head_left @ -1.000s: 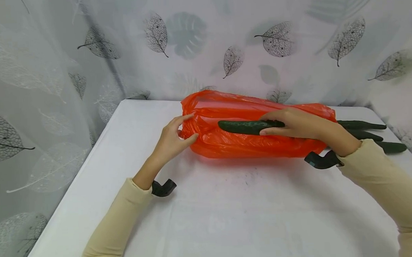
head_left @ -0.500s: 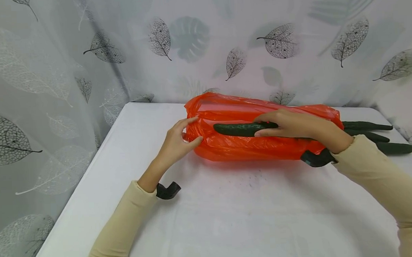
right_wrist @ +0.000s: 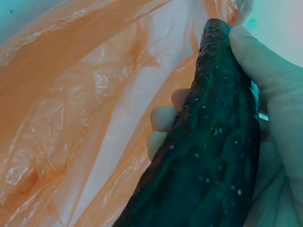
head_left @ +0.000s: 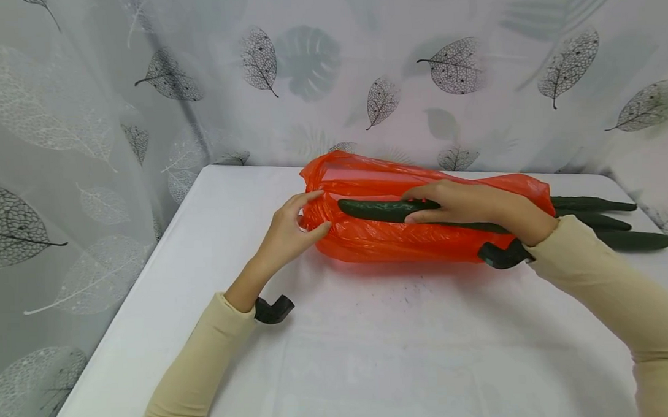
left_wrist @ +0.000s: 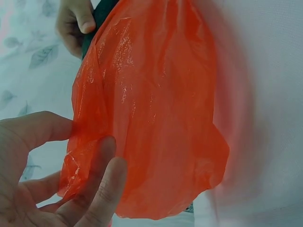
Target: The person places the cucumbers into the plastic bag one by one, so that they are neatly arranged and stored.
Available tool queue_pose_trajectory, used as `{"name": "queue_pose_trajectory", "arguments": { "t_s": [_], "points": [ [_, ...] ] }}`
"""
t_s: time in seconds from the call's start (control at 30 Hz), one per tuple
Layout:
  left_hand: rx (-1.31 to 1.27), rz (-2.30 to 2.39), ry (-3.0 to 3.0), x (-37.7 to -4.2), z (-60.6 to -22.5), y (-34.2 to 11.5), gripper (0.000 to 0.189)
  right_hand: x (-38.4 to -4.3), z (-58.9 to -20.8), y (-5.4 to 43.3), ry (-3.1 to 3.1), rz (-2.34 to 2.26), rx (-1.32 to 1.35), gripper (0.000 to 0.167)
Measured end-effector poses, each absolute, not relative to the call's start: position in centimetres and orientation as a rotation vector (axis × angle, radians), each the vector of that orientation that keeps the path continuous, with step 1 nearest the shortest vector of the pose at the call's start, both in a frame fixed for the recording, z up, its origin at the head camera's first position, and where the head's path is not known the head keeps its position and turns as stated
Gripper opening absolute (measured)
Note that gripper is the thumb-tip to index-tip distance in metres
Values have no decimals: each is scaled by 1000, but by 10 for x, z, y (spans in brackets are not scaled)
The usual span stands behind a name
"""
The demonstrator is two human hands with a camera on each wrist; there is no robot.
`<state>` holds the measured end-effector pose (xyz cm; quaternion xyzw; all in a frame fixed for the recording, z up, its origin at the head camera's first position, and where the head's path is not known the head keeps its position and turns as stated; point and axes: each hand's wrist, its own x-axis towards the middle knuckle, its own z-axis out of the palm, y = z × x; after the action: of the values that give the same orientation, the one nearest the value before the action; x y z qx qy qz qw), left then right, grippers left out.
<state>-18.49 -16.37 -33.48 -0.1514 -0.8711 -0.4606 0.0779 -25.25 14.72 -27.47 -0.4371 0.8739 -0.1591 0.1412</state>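
Observation:
A red plastic bag point(head_left: 396, 246) lies on its side along the table, its left end gathered and crinkled. My left hand point(head_left: 287, 231) holds that end, with thumb and index finger spread apart on it. In the left wrist view the fingers point(left_wrist: 105, 189) curl at the thin film of the bag's edge. My right hand point(head_left: 450, 204) grips a long dark green cucumber point(head_left: 375, 209) over the bag, its free tip pointing toward my left hand. The right wrist view shows the thumb on one side of the cucumber point(right_wrist: 208, 142) and fingertips on the other.
Several more cucumbers point(head_left: 636, 239) lie on the table beyond the bag's right end. The white table point(head_left: 372, 354) extends in front of the bag. A curtain point(head_left: 329, 67) with a leaf pattern hangs behind and to the left.
My right hand has moved the cucumber left over the bag, so its tip is closer to my left hand. My left hand stays at the bag's end. The head view has shifted slightly.

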Motion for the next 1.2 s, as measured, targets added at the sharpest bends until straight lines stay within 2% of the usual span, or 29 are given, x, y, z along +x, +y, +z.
{"name": "queue_pose_trajectory", "arguments": {
  "t_s": [0.97, 1.2],
  "points": [
    [-481, -1396, -2528, -184, -331, -163, 54, -276, -295, 122, 2440, -457, -1250, 53],
    [-486, -1405, -2518, -183, -332, -162, 54, -284, -306, 118, 2358, -425, -1247, 48]
  ]
}}
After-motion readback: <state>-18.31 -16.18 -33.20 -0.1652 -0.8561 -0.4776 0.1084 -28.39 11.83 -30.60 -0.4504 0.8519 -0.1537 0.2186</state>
